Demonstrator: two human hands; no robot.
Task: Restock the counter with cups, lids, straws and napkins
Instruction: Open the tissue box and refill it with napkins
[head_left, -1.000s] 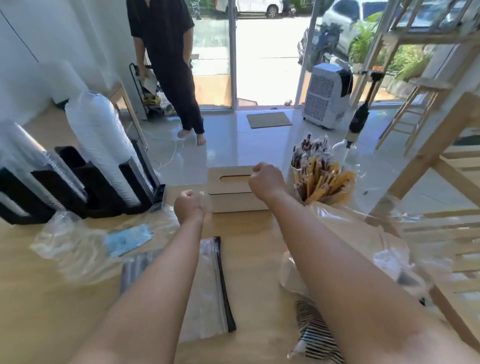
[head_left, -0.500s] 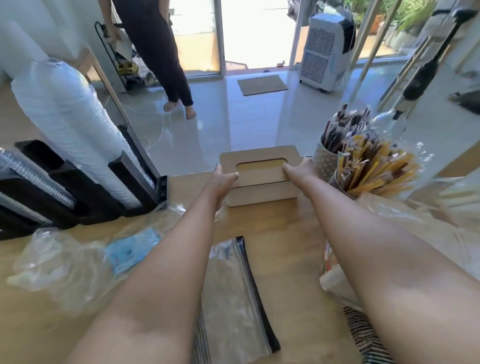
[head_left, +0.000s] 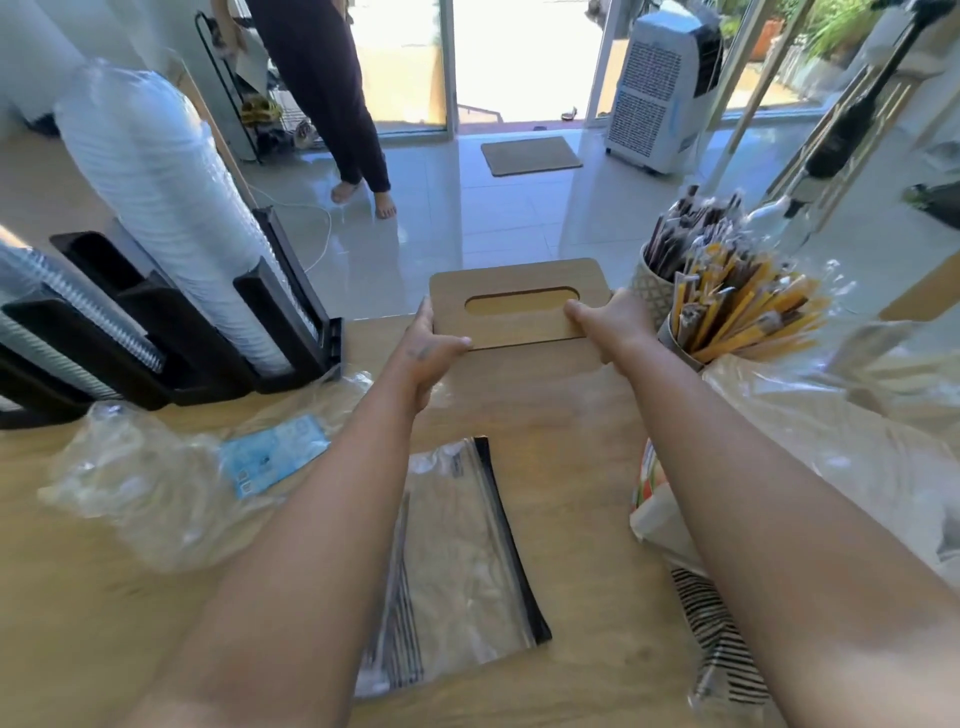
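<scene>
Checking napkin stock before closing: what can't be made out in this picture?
Head view only:
Napkin box contents; the slot shows no napkins clearly.
Box sides, covered by the left hand and right hand gripping it.
Clear cup stack, cut by the left edge.
Striped packet, partly under the right arm.

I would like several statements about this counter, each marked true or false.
1. The left hand and the right hand grip the wooden box at opposite ends. True.
2. The zip bag lies on top of the box. False: it lies flat on the counter, between the forearms.
3. The straws stand in cups to the right of the box. True.
4. The black organizer stands right of the box. False: it stands to its left.
</scene>
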